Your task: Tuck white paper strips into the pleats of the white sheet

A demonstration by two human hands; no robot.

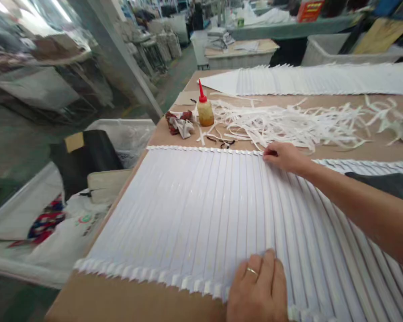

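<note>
A long white pleated sheet [201, 201] lies across the brown table, its narrow folds running from the far edge to the near edge. At the near edge my left hand [258, 286], with a ring on one finger, rests palm down on the folds, fingers flat and pointing away. My right hand [284, 156] reaches in from the right and pinches the sheet's far edge between thumb and fingers. Behind it lies a heap of thin white strips [282, 123].
A glue bottle [205, 112] with a red nozzle stands beyond the sheet, beside a crumpled cloth [180, 123]. Another white pleated piece [289, 80] lies at the table's far side. Left of the table are a bin [121, 129] and a slanting metal post [121, 53].
</note>
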